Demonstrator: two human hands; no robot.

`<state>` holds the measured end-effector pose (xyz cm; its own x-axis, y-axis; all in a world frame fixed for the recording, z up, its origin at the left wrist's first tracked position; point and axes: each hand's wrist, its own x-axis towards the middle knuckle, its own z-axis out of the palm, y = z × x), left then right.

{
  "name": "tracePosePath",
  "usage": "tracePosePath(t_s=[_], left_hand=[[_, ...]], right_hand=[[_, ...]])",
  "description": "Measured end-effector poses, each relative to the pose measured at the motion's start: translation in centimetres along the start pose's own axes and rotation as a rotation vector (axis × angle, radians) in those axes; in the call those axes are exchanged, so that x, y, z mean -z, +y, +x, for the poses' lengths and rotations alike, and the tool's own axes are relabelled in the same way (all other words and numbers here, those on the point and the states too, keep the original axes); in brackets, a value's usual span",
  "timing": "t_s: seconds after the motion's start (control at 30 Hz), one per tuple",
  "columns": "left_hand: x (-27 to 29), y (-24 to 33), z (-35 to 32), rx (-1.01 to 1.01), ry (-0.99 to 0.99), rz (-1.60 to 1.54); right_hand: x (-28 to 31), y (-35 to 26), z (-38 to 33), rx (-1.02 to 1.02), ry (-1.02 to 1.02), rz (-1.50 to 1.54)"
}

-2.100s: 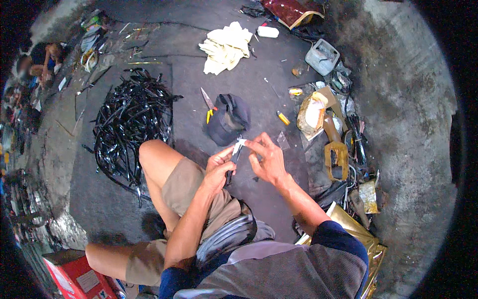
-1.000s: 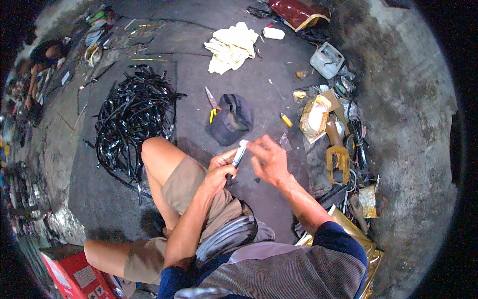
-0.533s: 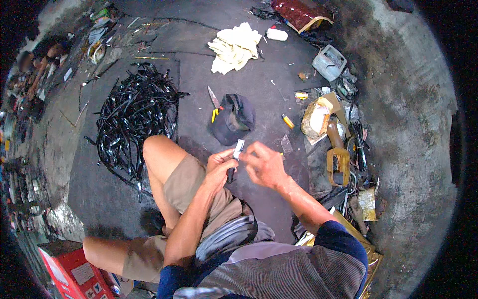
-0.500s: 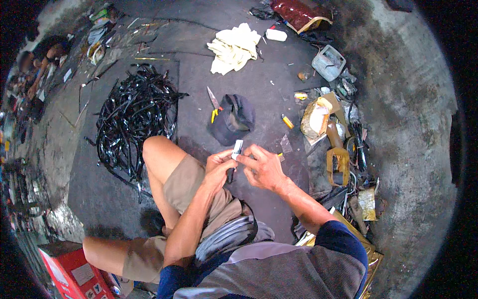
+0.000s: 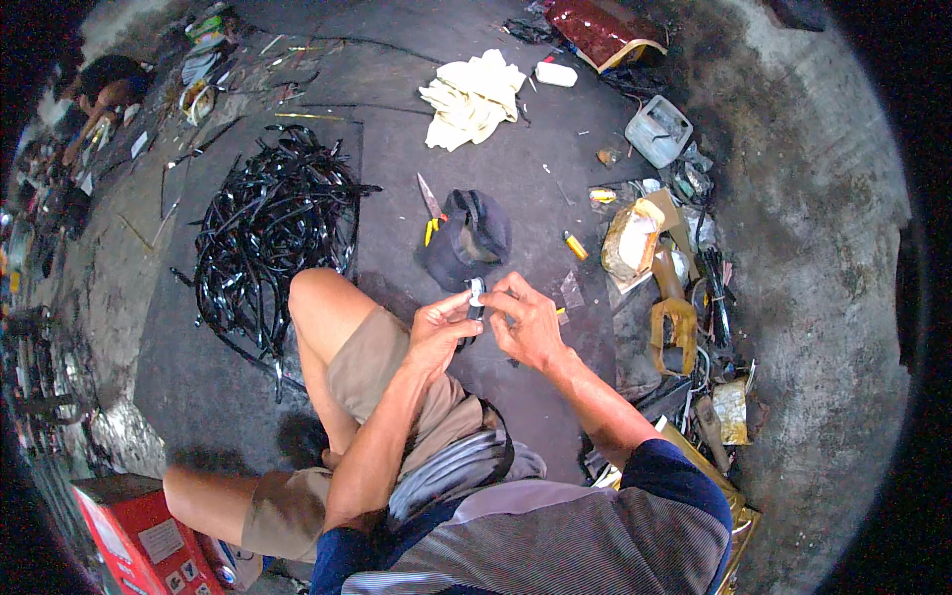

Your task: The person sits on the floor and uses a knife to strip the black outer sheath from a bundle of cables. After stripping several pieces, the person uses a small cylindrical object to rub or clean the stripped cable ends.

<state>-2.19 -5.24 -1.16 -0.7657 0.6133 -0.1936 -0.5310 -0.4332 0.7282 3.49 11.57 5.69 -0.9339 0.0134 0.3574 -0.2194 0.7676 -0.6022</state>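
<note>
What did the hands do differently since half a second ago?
The right hand shifted slightly away from the body: its fingertips were lower and are now near the white far end of the small, narrow black-and-white piece. The left hand kept its grip on it. The shiny black heap of strips, dark fabric cap and crumpled cream cloth stayed put.

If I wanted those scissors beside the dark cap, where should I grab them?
Probably by the yellow handle, coming from the left. The scissors' pointed blade aims toward the picture's top, and the dark cap crowds the handle side from the right, seemingly hiding part of it.
</note>
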Motion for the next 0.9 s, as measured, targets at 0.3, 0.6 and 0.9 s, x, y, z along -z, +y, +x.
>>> tracePosePath(t_s=[0.3,0.6,0.9], left_hand=[[-0.9,0.1,0.3,-0.105,0.123,0.243],[-1.7,-0.1,-0.4,-0.110,0.173,0.605],[-1.0,0.1,0.3,-0.116,0.122,0.259]], right_hand=[[0.3,2.0,0.3,-0.460,-0.134,0.674],[0.5,-1.3,1.2,-0.270,-0.152,-0.124],[0.6,0.4,-0.8,0.229,-0.128,-0.321]])
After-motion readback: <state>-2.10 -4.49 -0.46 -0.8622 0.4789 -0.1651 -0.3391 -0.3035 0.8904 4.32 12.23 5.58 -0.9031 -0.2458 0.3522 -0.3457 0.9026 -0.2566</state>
